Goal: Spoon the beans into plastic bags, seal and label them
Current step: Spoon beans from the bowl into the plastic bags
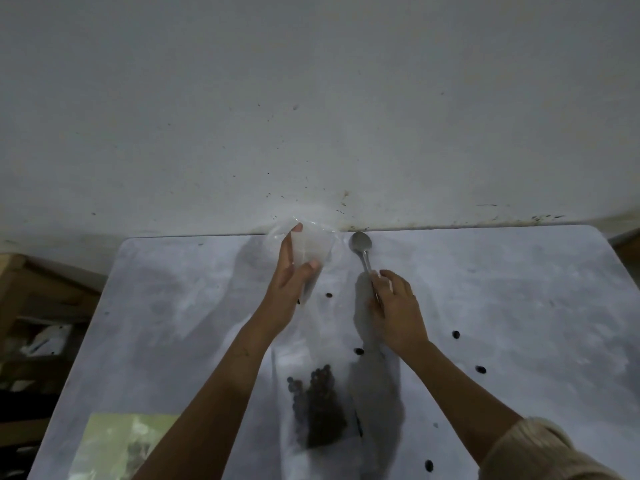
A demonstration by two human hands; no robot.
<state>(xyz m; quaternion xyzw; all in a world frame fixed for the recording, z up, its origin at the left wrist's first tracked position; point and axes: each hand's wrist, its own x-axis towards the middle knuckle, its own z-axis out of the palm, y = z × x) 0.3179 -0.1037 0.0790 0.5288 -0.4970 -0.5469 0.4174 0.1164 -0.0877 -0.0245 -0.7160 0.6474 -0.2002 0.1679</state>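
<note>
Head view: the left hand (290, 285) holds a small plastic bag (313, 249) upright over the far middle of the worktop (519, 289), thumb and forefinger pinching its clear film with the mouth facing up. Just right of it the right hand (398, 306) curls its fingers round the handle of a spoon (361, 244), whose bowl looks empty and points at the far edge. I cannot tell whether the bowl touches the surface. The beans (322, 410) lie in a dark heap inside a larger clear bag (282, 362) on the near middle, between the forearms. Loose beans (456, 334) are scattered to the right.

The bag is likely feather-light, limp and slick. It should be taken at the rim, with the mouth spread, or it will probably collapse under the spoon. The beans look small, hard and round, so they would roll off readily. The spoon is rigid and best held well back on its handle.
</note>
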